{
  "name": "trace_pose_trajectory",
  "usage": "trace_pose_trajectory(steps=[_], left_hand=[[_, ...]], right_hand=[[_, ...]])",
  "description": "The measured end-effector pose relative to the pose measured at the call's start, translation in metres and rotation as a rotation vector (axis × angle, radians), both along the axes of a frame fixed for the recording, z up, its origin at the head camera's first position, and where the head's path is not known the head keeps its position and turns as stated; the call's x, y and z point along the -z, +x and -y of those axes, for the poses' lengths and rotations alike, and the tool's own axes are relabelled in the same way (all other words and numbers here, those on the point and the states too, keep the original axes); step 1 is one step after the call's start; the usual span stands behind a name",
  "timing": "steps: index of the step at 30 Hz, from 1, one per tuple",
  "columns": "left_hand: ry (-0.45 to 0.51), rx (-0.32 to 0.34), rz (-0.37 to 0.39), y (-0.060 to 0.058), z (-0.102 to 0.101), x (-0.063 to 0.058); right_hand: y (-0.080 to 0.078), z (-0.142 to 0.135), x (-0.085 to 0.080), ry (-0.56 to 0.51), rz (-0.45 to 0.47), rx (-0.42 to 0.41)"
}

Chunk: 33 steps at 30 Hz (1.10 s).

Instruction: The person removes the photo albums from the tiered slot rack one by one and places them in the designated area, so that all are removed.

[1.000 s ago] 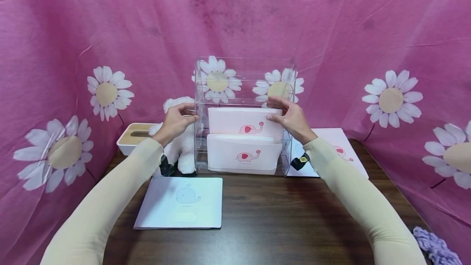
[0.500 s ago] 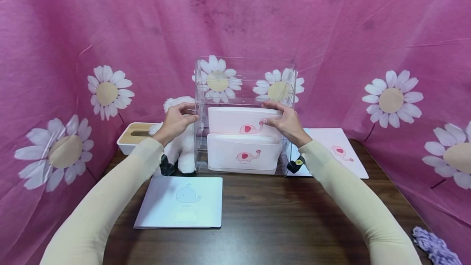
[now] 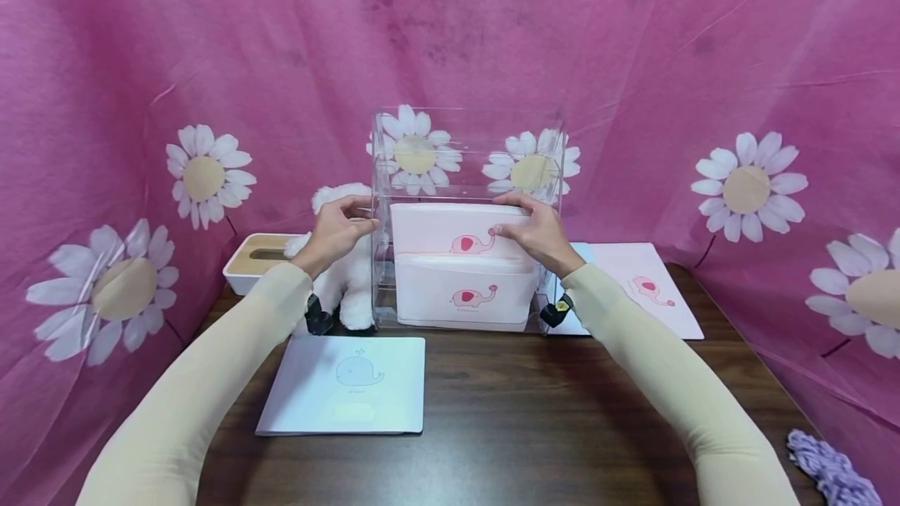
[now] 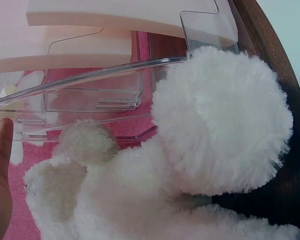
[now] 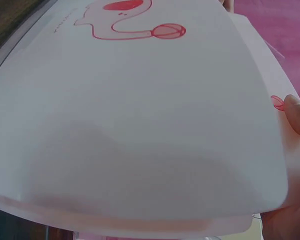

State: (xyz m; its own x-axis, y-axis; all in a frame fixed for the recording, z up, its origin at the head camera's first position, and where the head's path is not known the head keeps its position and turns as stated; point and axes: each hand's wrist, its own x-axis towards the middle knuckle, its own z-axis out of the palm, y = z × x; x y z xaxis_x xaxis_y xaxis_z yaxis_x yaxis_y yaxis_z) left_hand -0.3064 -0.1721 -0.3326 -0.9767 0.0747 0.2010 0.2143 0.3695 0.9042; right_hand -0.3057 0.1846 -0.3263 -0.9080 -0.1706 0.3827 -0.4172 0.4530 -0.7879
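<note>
Two tiers of a clear acrylic rack point(image 3: 467, 192) hold pale pink booklets with a red elephant on the front. At the rack's left side my left hand point(image 3: 333, 234) grips the clear edge between thumb and fingers. My right hand point(image 3: 537, 236) pinches the upper booklets point(image 3: 429, 229) at their right end, thumb on the front beside the elephant's trunk, fingers behind the top edge. Just below and in front stand the lower booklets point(image 3: 422, 291). In the right wrist view the thumb point(image 5: 297, 117) presses on the upper booklets, partly behind the lower ones.
A white plush toy point(image 3: 355, 287) stands against the rack's left side. Left of it is a white box point(image 3: 242, 285) with a wooden lid. A whale booklet point(image 3: 302, 393) lies front left, an elephant booklet point(image 3: 633, 256) right of the rack. Purple knitted fabric point(image 3: 833, 467) lies front right.
My right hand has moved left and slightly down onto the upper booklets, and these have shifted a little to the left. My left hand stays on the rack.
</note>
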Motion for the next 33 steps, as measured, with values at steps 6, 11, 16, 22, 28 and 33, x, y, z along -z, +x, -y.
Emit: trace_pose_trajectory(steps=[6,11,16,22,28,33], left_hand=[[0.007,0.0,0.017,0.002,0.0,0.0],[-0.005,0.009,0.011,0.001,0.0,0.0],[-0.008,0.013,0.006,0.0,-0.001,0.001],[-0.009,0.01,-0.001,0.0,-0.001,0.002],[-0.009,0.01,-0.011,-0.001,-0.001,0.002],[-0.006,0.003,-0.007,-0.001,-0.001,0.002]], right_hand=[[-0.002,0.002,0.0,-0.009,0.03,-0.01],[-0.002,0.004,0.0,-0.014,0.055,0.028],[-0.001,0.007,0.0,-0.035,0.093,0.078],[-0.001,0.009,-0.002,-0.112,0.094,0.097],[-0.002,0.01,-0.008,-0.152,0.084,0.084],[-0.002,0.008,-0.021,-0.204,0.042,0.087]])
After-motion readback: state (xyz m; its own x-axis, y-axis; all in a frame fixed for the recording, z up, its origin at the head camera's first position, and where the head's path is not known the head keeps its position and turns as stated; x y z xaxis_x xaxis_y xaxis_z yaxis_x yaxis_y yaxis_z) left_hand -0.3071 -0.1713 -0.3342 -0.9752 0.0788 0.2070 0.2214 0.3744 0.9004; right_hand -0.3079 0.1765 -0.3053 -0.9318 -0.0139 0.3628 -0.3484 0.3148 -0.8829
